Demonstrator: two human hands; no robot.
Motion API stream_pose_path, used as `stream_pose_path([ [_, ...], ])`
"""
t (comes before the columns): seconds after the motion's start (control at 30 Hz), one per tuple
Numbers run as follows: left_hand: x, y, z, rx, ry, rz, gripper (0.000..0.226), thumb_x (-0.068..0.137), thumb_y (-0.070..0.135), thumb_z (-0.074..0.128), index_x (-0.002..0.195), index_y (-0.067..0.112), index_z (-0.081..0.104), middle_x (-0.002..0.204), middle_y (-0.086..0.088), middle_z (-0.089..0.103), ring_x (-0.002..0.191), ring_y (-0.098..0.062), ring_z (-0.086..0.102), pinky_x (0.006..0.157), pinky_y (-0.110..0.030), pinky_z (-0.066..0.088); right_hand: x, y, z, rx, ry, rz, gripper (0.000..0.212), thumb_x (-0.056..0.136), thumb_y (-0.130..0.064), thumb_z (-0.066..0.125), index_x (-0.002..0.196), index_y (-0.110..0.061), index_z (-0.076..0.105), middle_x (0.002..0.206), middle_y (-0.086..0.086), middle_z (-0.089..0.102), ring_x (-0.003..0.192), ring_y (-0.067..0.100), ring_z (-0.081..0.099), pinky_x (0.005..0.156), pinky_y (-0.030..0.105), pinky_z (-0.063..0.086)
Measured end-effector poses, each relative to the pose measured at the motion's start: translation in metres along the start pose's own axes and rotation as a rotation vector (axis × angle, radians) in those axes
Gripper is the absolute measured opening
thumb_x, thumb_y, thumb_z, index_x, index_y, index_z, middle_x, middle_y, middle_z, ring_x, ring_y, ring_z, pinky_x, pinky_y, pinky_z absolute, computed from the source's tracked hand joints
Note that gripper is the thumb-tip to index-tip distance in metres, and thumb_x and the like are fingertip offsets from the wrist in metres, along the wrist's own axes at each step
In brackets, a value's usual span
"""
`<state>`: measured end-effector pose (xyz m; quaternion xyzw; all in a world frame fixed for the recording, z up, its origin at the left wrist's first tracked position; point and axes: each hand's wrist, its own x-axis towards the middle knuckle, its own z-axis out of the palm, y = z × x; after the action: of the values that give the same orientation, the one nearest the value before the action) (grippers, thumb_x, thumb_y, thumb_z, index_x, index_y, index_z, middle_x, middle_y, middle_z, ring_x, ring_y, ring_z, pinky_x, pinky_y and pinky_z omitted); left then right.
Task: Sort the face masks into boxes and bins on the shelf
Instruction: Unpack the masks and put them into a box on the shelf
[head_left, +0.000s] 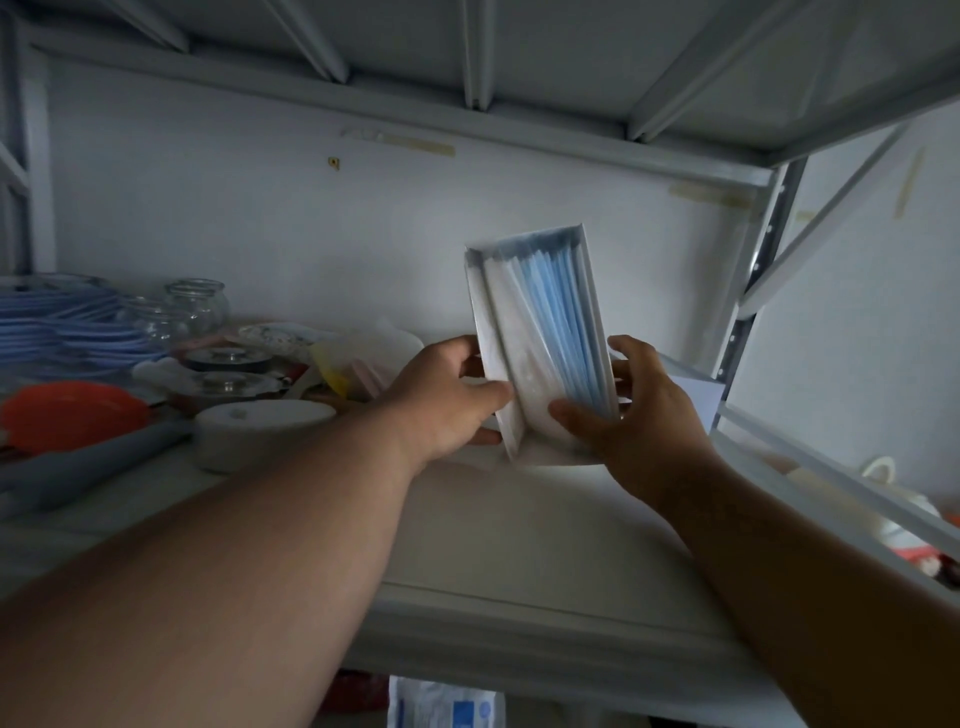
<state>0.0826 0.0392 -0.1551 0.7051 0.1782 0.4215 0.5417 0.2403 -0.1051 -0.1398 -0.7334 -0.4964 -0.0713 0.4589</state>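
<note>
The open mask box stands long axis near-vertical above the shelf, left hand and right hand both grasping its lower end equally close.

Two bare forearms are showing with no sleeves, watch or rings, ending in the left hand and right hand, both gloveless.

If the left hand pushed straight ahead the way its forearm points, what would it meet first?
The left hand already grips the open white box of blue masks, so it would press into the box's left side. Beyond that, probably the white back wall, though depth is unclear.
</note>
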Motion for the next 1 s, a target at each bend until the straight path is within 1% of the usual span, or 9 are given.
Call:
stream_pose_path([
  [0.1, 0.001, -0.001, 0.0, -0.016, -0.025, 0.01, 0.03, 0.101, 0.002, 0.066, 0.111, 0.031, 0.071, 0.114, 0.005, 0.077, 0.099, -0.017, 0.076, 0.068, -0.032, 0.065, 0.002, 0.003, 0.0, 0.003, 0.004, -0.001, 0.091, 0.085, -0.05, 0.088, 0.16, -0.03, 0.04, 0.126, -0.013, 0.057, 0.109, 0.015, 0.062, 0.093, 0.033, 0.054],
  [0.2, 0.002, -0.001, 0.0, 0.0, -0.004, 0.022, 0.031, 0.101, 0.002, 0.063, 0.111, 0.03, 0.071, 0.11, 0.006, 0.078, 0.093, -0.016, 0.077, 0.065, -0.031, 0.064, 0.004, 0.006, 0.001, 0.025, 0.0, 0.002, 0.088, 0.086, -0.052, 0.086, 0.159, -0.028, 0.043, 0.129, -0.01, 0.061, 0.111, 0.015, 0.064, 0.1, 0.04, 0.059],
  [0.37, 0.003, -0.001, -0.001, 0.018, 0.028, 0.036, 0.028, 0.102, 0.01, 0.067, 0.126, 0.025, 0.07, 0.114, 0.002, 0.076, 0.096, -0.02, 0.076, 0.067, -0.035, 0.066, 0.007, 0.011, 0.002, 0.027, 0.001, -0.015, 0.084, 0.086, -0.052, 0.086, 0.155, -0.025, 0.048, 0.129, -0.009, 0.065, 0.11, 0.013, 0.065, 0.103, 0.043, 0.059],
  [0.5, 0.001, -0.001, -0.003, 0.044, 0.027, 0.029, 0.051, 0.094, 0.03, 0.081, 0.142, 0.029, 0.063, 0.126, 0.004, 0.071, 0.108, -0.018, 0.073, 0.07, -0.036, 0.067, 0.008, 0.014, 0.001, 0.055, -0.021, -0.019, 0.09, 0.077, -0.056, 0.091, 0.152, -0.026, 0.051, 0.127, -0.01, 0.067, 0.106, 0.007, 0.066, 0.097, 0.037, 0.06],
  [0.63, -0.005, 0.004, -0.003, 0.119, 0.007, 0.063, 0.064, 0.085, 0.041, 0.089, 0.143, 0.031, 0.062, 0.127, 0.009, 0.066, 0.11, -0.015, 0.07, 0.07, -0.033, 0.067, 0.008, 0.013, 0.001, 0.084, -0.055, -0.014, 0.101, 0.067, -0.059, 0.094, 0.152, -0.027, 0.05, 0.128, -0.01, 0.066, 0.102, 0.005, 0.066, 0.078, 0.022, 0.057],
  [0.73, -0.008, 0.007, -0.005, 0.194, -0.003, 0.078, 0.078, 0.08, 0.046, 0.092, 0.148, 0.031, 0.057, 0.135, 0.011, 0.063, 0.111, -0.014, 0.066, 0.071, -0.032, 0.067, 0.006, 0.009, 0.002, 0.052, -0.055, -0.031, 0.101, 0.065, -0.056, 0.097, 0.149, -0.027, 0.051, 0.128, -0.012, 0.063, 0.1, 0.005, 0.064, 0.081, 0.024, 0.057],
  [0.83, -0.009, 0.006, -0.005, 0.23, -0.001, 0.084, 0.087, 0.078, 0.047, 0.093, 0.153, 0.029, 0.053, 0.142, 0.011, 0.057, 0.115, -0.015, 0.063, 0.071, -0.03, 0.067, 0.003, 0.006, 0.003, 0.026, -0.049, -0.038, 0.097, 0.066, -0.052, 0.099, 0.147, -0.027, 0.05, 0.126, -0.014, 0.061, 0.099, 0.006, 0.062, 0.085, 0.029, 0.059],
  [0.9, -0.009, 0.006, -0.005, 0.244, -0.008, 0.095, 0.084, 0.08, 0.044, 0.092, 0.152, 0.029, 0.054, 0.141, 0.01, 0.058, 0.114, -0.016, 0.064, 0.07, -0.032, 0.067, 0.002, 0.006, 0.002, 0.019, -0.045, -0.026, 0.097, 0.067, -0.051, 0.099, 0.148, -0.026, 0.05, 0.128, -0.013, 0.06, 0.104, 0.011, 0.063, 0.09, 0.034, 0.062],
  [1.0, -0.007, 0.005, -0.005, 0.241, -0.014, 0.1, 0.076, 0.086, 0.034, 0.09, 0.153, 0.031, 0.054, 0.132, 0.012, 0.062, 0.104, -0.013, 0.066, 0.068, -0.031, 0.066, 0.002, 0.006, 0.002, -0.003, -0.035, -0.017, 0.095, 0.073, -0.048, 0.097, 0.15, -0.023, 0.048, 0.132, -0.009, 0.06, 0.115, 0.016, 0.062, 0.086, 0.027, 0.057],
])
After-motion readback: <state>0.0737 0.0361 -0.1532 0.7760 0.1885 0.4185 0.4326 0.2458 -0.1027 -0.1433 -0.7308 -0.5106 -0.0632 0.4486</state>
